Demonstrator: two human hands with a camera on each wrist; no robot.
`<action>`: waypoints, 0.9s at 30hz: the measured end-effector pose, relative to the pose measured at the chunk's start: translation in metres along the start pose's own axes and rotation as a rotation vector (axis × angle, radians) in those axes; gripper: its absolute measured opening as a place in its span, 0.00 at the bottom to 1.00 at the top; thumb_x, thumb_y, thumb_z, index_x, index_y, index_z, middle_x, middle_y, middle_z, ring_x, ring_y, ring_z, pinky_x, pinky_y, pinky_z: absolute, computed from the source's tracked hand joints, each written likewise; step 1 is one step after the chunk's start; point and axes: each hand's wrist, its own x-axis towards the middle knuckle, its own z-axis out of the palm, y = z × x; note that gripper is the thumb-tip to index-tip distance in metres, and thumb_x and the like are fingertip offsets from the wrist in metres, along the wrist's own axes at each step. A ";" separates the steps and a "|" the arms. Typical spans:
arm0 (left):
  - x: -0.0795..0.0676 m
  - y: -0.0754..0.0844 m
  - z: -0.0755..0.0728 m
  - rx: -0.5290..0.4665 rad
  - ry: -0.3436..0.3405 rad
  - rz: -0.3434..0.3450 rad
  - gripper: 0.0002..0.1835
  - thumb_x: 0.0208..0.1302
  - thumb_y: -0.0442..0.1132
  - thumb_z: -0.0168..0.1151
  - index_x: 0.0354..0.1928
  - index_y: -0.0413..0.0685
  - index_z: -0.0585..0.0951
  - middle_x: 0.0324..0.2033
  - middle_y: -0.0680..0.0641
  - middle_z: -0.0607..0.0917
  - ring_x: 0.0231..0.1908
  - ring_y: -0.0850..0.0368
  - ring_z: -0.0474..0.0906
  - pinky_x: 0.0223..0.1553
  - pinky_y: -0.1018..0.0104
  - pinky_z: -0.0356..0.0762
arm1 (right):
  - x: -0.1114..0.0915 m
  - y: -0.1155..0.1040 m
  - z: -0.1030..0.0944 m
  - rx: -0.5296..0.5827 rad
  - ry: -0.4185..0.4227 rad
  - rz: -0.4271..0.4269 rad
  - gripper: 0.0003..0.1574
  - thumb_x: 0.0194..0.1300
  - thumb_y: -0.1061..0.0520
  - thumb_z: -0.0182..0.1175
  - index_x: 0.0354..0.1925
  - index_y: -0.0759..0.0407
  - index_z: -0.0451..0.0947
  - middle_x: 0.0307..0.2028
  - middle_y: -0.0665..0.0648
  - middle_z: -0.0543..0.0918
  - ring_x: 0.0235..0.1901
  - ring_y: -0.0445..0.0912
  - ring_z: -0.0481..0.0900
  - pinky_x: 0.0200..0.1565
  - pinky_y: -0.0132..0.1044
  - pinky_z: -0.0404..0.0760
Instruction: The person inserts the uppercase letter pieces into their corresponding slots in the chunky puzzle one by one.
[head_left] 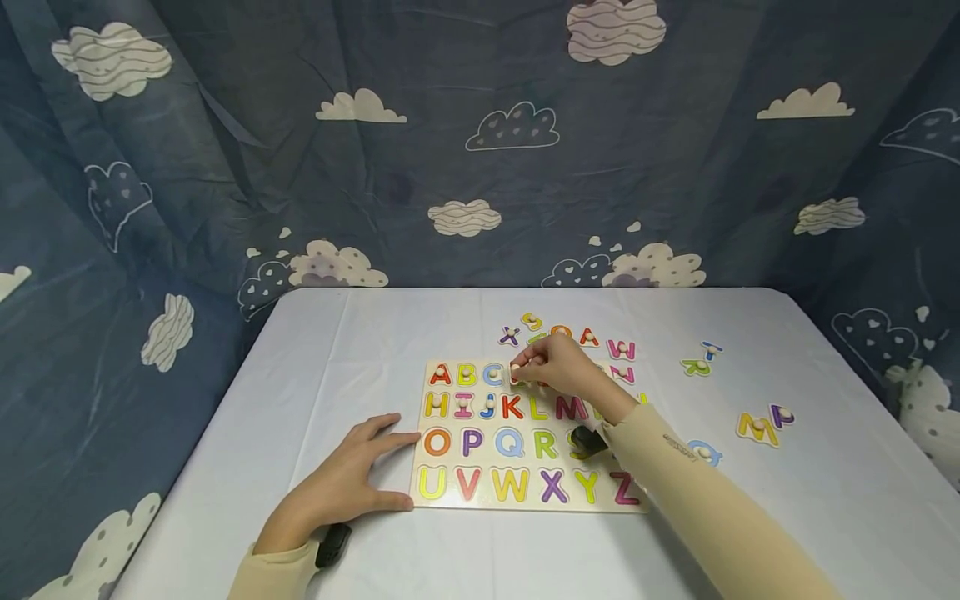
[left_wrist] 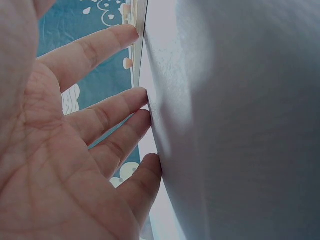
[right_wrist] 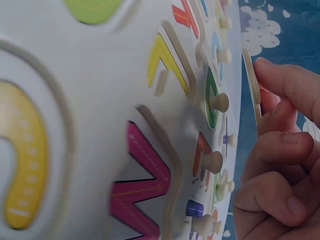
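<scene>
The wooden alphabet board (head_left: 491, 423) lies on the table, with knobbed letters such as A (head_left: 440, 374), B (head_left: 466, 374) and J (head_left: 489, 406) seated in it. My left hand (head_left: 352, 475) rests beside its left edge, fingers spread, index fingertip and thumb at the edge. My right hand (head_left: 558, 365) is over the top row, right of the C (head_left: 492, 374). Thumb and index finger pinch a thin wooden letter piece (right_wrist: 252, 82), seen edge-on in the right wrist view; I cannot tell which letter. K (head_left: 512, 407) and M (head_left: 571, 407) show as recesses without knobs.
Loose knobbed letters lie behind the board, among them an X (head_left: 509, 335), an S (head_left: 531, 321) and an A (head_left: 588, 337). To the right are an R (head_left: 696, 367), a yellow letter (head_left: 758, 428), a P (head_left: 782, 416) and a Q (head_left: 705, 452). White cloth covers the table (head_left: 225, 450).
</scene>
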 end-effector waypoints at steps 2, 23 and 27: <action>0.000 0.000 -0.001 0.000 0.001 0.003 0.46 0.46 0.54 0.88 0.71 0.59 0.82 0.80 0.41 0.68 0.80 0.35 0.62 0.75 0.32 0.66 | -0.005 0.001 0.001 -0.012 -0.003 0.003 0.10 0.65 0.55 0.76 0.40 0.61 0.89 0.20 0.49 0.76 0.22 0.41 0.69 0.25 0.30 0.65; -0.001 0.000 0.000 0.010 0.010 0.015 0.46 0.46 0.54 0.88 0.71 0.60 0.82 0.79 0.40 0.69 0.79 0.35 0.63 0.75 0.32 0.67 | -0.023 0.002 0.022 -0.031 -0.071 0.041 0.08 0.64 0.54 0.78 0.34 0.56 0.89 0.20 0.47 0.79 0.20 0.40 0.68 0.24 0.29 0.63; -0.001 -0.001 -0.002 0.011 0.014 0.038 0.47 0.45 0.55 0.88 0.71 0.59 0.82 0.78 0.39 0.69 0.78 0.35 0.64 0.74 0.32 0.68 | -0.024 0.001 0.025 -0.036 -0.069 0.031 0.09 0.64 0.53 0.78 0.34 0.55 0.89 0.20 0.47 0.79 0.21 0.40 0.69 0.25 0.29 0.64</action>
